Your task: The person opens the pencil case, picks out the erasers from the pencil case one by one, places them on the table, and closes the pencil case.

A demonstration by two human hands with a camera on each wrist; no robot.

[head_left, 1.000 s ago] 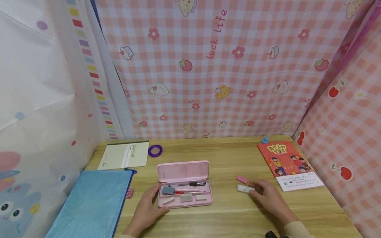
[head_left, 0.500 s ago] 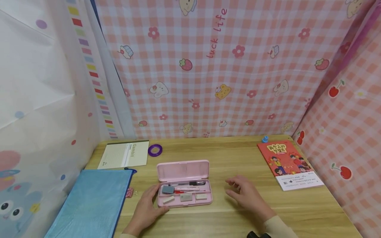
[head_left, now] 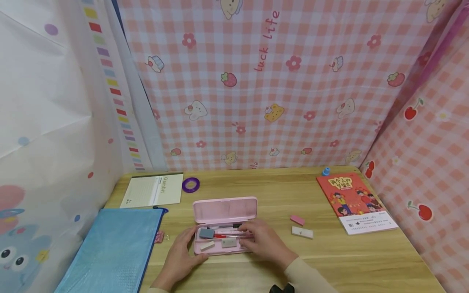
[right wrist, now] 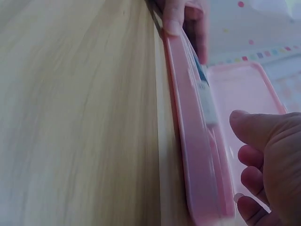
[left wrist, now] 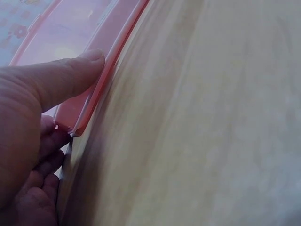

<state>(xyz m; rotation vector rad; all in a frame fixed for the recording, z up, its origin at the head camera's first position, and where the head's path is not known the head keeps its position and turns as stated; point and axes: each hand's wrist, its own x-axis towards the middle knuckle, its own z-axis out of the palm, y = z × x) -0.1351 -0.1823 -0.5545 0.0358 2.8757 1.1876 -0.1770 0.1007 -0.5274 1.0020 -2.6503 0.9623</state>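
Observation:
My left hand point(head_left: 181, 254) holds the left end of an open pink pencil case point(head_left: 220, 251); in the left wrist view its thumb lies on the front rim. Over the case's right end hovers my right hand point(head_left: 265, 241), thumb and fingers apart. The right wrist view shows nothing between them. In the case lie a blue-grey eraser point(head_left: 207, 233), a white eraser point(head_left: 207, 245), a grey-white eraser point(head_left: 229, 243) and several pens. The right hand hides the right front compartment. On the table to the right lie a pink eraser point(head_left: 297, 220) and a white eraser point(head_left: 302, 232).
A blue zip folder point(head_left: 113, 248) and a notebook point(head_left: 152, 191) lie on the left. Behind the case is a purple tape roll point(head_left: 191, 185). A red booklet point(head_left: 353, 201) lies at right, a small blue object point(head_left: 326, 171) behind it. Pink clips point(head_left: 159, 237) lie beside the folder.
My right hand has moved left from the white eraser on the table to above the case's right end, leaving that eraser behind. The left hand has stayed on the case.

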